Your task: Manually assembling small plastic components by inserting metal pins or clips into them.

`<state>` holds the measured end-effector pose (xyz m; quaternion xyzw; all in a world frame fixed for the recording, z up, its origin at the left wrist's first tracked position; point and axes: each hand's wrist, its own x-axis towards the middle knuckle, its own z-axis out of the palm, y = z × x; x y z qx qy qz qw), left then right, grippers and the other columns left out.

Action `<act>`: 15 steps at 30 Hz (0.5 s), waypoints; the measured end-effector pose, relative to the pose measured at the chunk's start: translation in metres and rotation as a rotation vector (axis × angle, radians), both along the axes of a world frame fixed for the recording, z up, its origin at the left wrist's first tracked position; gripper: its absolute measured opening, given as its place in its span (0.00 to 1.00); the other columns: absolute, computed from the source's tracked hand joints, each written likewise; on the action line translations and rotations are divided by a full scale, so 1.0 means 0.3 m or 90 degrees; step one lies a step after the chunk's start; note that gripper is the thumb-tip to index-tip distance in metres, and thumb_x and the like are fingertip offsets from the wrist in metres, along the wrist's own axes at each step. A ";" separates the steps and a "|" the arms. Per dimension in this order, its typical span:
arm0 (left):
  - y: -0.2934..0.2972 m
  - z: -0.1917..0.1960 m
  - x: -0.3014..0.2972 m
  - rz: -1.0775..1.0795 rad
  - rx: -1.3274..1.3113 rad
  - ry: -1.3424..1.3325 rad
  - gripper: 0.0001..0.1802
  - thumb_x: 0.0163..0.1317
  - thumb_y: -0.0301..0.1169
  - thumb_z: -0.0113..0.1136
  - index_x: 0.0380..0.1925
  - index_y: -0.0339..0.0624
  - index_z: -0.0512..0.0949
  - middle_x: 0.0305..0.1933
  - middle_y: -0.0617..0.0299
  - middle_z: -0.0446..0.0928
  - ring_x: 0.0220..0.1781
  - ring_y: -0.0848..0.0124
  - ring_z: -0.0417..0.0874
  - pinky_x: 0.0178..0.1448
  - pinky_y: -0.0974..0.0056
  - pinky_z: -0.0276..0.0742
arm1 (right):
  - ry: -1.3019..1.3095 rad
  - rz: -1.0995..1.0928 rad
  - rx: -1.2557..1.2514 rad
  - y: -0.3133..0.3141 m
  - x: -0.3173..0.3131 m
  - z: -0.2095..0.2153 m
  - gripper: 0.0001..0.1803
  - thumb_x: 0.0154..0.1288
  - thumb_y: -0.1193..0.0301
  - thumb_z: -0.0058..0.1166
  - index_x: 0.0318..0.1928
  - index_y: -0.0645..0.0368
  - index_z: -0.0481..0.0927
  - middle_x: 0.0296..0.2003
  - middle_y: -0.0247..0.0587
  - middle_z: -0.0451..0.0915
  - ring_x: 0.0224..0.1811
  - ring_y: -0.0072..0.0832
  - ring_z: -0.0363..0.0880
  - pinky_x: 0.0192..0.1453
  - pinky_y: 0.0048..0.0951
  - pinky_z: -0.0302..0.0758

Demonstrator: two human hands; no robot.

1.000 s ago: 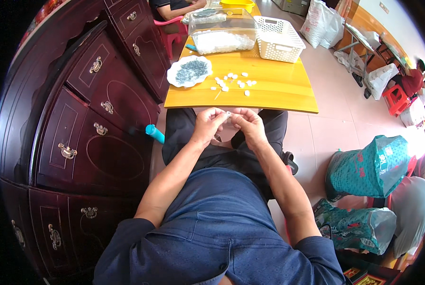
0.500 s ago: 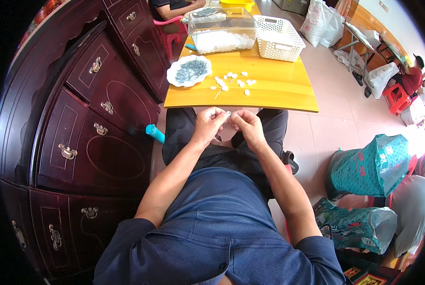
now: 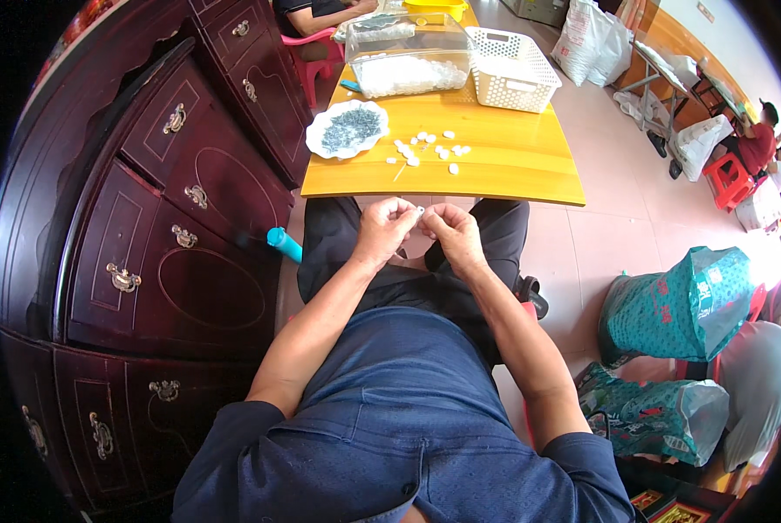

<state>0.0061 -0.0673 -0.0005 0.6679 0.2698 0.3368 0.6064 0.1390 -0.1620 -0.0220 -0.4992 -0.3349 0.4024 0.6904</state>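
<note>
Pinching one tiny white piece (image 3: 420, 210) between two hands: left hand (image 3: 381, 232); right hand (image 3: 454, 235).

I observed both forearms entering from the lower edge, bare below short sleeves, and converging in front of the torso above the lap. The left hand (image 3: 381, 231) was curled with knuckles up, its fingertips (image 3: 410, 212) pinched together and pointing toward the right hand (image 3: 454, 235), which was curled likewise, its fingertips meeting the left's at the midline. Both wrists were slightly flexed and the elbows bent outward; I could not resolve the exact contact between the fingertips at this scale.
</note>
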 end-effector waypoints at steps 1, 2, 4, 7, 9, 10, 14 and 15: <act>-0.001 0.000 -0.001 -0.002 0.001 0.004 0.07 0.68 0.29 0.67 0.33 0.36 0.84 0.28 0.66 0.84 0.24 0.83 0.77 0.28 0.74 0.72 | -0.009 -0.007 -0.008 -0.002 -0.001 0.002 0.08 0.75 0.70 0.59 0.39 0.63 0.84 0.31 0.32 0.83 0.32 0.17 0.75 0.41 0.20 0.72; 0.000 -0.002 0.000 -0.002 0.000 0.002 0.07 0.68 0.29 0.67 0.33 0.36 0.84 0.28 0.66 0.84 0.24 0.83 0.77 0.28 0.74 0.72 | -0.011 -0.006 -0.009 -0.002 0.000 0.001 0.08 0.75 0.70 0.59 0.39 0.63 0.84 0.31 0.32 0.83 0.32 0.17 0.75 0.41 0.20 0.72; 0.001 -0.004 0.004 -0.011 0.017 -0.013 0.07 0.68 0.29 0.67 0.34 0.36 0.84 0.28 0.66 0.84 0.25 0.83 0.77 0.28 0.74 0.72 | 0.008 -0.005 0.003 0.000 0.004 -0.004 0.08 0.75 0.71 0.59 0.39 0.63 0.84 0.31 0.32 0.83 0.33 0.17 0.76 0.41 0.20 0.72; 0.005 -0.006 0.005 0.003 0.016 -0.006 0.07 0.68 0.29 0.67 0.34 0.36 0.84 0.28 0.66 0.84 0.25 0.83 0.77 0.28 0.74 0.72 | -0.029 0.008 0.005 -0.001 0.020 -0.005 0.09 0.75 0.68 0.59 0.41 0.62 0.84 0.33 0.32 0.84 0.33 0.17 0.77 0.42 0.20 0.73; 0.008 -0.010 0.004 0.010 -0.003 -0.026 0.07 0.68 0.29 0.66 0.34 0.36 0.84 0.28 0.66 0.84 0.25 0.83 0.77 0.28 0.74 0.72 | -0.031 0.006 -0.003 -0.002 0.040 0.012 0.10 0.74 0.66 0.60 0.43 0.60 0.84 0.35 0.32 0.85 0.34 0.17 0.78 0.42 0.20 0.73; 0.011 -0.003 0.006 0.010 -0.017 -0.040 0.07 0.68 0.29 0.66 0.34 0.36 0.84 0.28 0.67 0.83 0.24 0.83 0.77 0.28 0.74 0.72 | -0.026 -0.004 -0.007 -0.001 0.054 0.025 0.11 0.74 0.64 0.60 0.45 0.59 0.84 0.36 0.31 0.85 0.35 0.17 0.78 0.43 0.19 0.73; 0.013 0.033 0.010 0.002 -0.052 -0.054 0.08 0.68 0.30 0.66 0.34 0.36 0.83 0.27 0.68 0.81 0.24 0.83 0.75 0.29 0.74 0.71 | -0.266 -0.145 -0.080 0.058 0.188 0.045 0.13 0.72 0.64 0.60 0.46 0.62 0.84 0.35 0.31 0.86 0.35 0.18 0.80 0.42 0.22 0.76; 0.007 0.043 0.016 -0.009 -0.052 -0.038 0.07 0.69 0.30 0.66 0.35 0.37 0.83 0.28 0.69 0.81 0.23 0.83 0.74 0.28 0.75 0.70 | -0.456 -0.217 -0.139 0.073 0.239 0.040 0.13 0.68 0.64 0.61 0.43 0.61 0.86 0.31 0.37 0.87 0.33 0.25 0.84 0.42 0.27 0.79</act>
